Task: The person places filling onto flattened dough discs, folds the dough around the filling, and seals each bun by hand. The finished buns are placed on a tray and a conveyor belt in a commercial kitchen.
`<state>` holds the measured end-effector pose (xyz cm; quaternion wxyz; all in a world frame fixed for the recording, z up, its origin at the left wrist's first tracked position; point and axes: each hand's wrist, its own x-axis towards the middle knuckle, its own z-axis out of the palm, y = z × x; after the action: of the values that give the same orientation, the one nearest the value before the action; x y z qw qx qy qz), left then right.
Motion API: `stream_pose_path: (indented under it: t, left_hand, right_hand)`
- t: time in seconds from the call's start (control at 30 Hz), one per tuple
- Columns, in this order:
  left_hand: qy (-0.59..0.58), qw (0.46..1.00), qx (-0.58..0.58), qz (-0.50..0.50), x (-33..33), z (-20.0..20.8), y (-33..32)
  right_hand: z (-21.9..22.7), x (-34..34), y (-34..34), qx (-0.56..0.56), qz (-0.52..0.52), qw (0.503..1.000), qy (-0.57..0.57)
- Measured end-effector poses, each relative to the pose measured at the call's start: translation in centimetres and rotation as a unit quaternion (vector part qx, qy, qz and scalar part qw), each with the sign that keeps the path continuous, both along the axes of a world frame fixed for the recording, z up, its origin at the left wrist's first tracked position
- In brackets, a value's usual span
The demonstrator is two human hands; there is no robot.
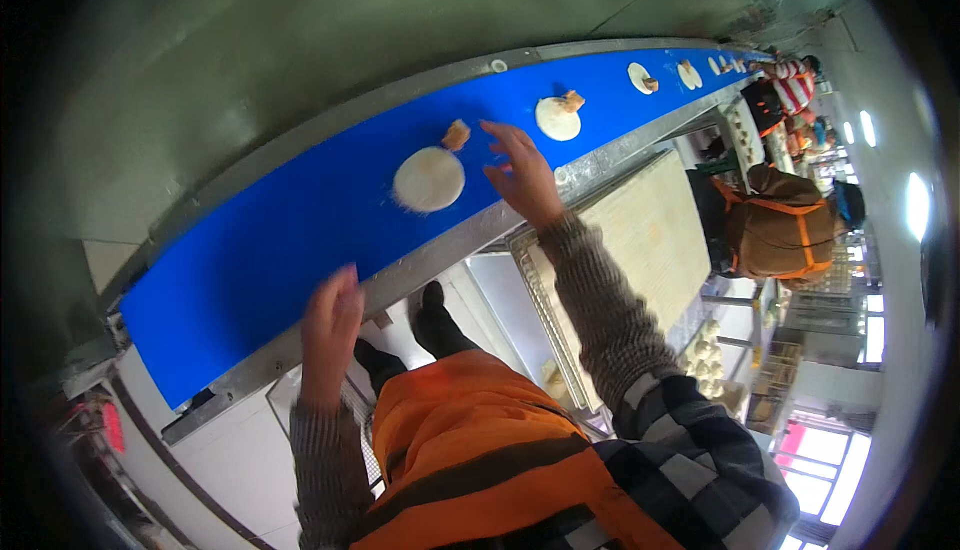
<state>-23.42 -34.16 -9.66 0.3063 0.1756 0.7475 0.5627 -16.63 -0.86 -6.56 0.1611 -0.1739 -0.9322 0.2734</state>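
Observation:
A round, flat dough wrapper point(430, 180) lies on a blue conveyor belt point(260, 240), with a small brownish lump of filling point(456, 136) at its far right edge. Just right of that lump, my right hand point(524, 178) hovers over the belt, empty, its fingers curved and apart. My left hand point(333, 330) is over the near metal edge of the belt, slightly blurred; its fingers look loosely apart and nothing shows in them. Further right along the belt lies another wrapper point(558, 120) with a filling lump point(572, 101) on its far edge.
More wrappers point(640, 78) with filling continue along the belt to the right. Below my right forearm stands a large pale tray point(640, 235) on a rack. Co-workers, one in a brown top with orange straps point(785, 225), stand along the line. White dough pieces point(705, 360) sit on a lower shelf.

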Motion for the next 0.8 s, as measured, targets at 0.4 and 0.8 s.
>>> stream_pose_path:
  t: [0.4,0.8]
  left_hand:
    - [-0.202,0.963,-0.111,0.143,-10.1,2.3,8.7]
    - [-0.042,0.969,-0.176,0.169,-6.9,0.7,-3.5]
  right_hand:
    - [-4.2,-7.2,-7.1,-0.22,0.273,0.925,-0.148]
    - [-1.3,-4.2,4.0,-0.012,0.165,0.984,-0.065]
